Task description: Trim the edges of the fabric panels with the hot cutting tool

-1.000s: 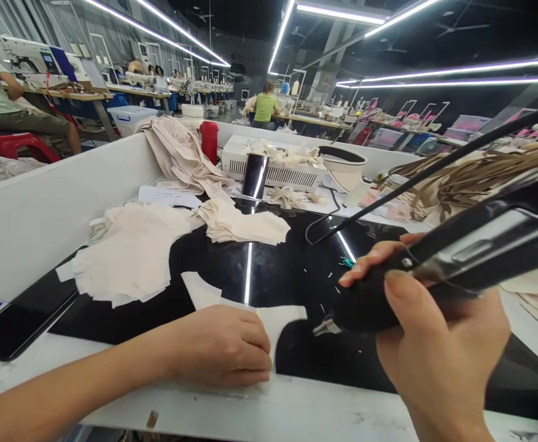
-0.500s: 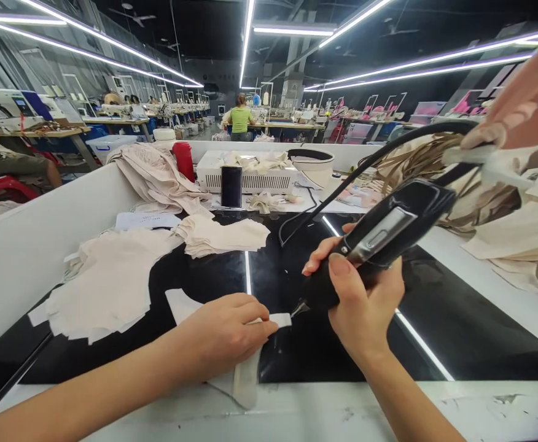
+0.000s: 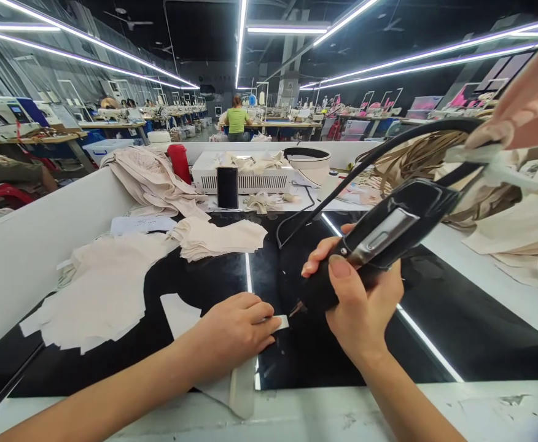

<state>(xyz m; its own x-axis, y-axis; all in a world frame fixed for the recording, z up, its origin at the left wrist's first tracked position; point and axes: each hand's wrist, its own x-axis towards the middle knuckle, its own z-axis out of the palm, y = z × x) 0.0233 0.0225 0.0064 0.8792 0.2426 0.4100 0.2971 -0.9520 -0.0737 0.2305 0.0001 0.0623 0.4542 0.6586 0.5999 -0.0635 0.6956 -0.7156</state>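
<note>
Black handheld tool (image 3: 379,242), gripped around its body by the right hand (image 3: 358,307), metal tip lowered to the end of a white fabric strip (image 3: 279,321); a black cord (image 3: 379,161) runs from its rear toward the far right. Left hand (image 3: 234,328) lies palm-down, fingers pressing the white fabric piece (image 3: 181,314) flat; part of that piece hangs over the near table edge. Work surface: glossy black panel (image 3: 435,294) reflecting ceiling lights, set in a white table (image 3: 481,411) with a white wall (image 3: 24,252) along the left. Cream cut pieces in a loose pile (image 3: 103,288) at left, a neater stack (image 3: 218,236) behind. Far edge holds a white vented box (image 3: 250,178) draped with scraps and a white bowl (image 3: 308,164), contents not visible. Open black surface lies right of the tool. Background: rows of sewing tables under strip lights
</note>
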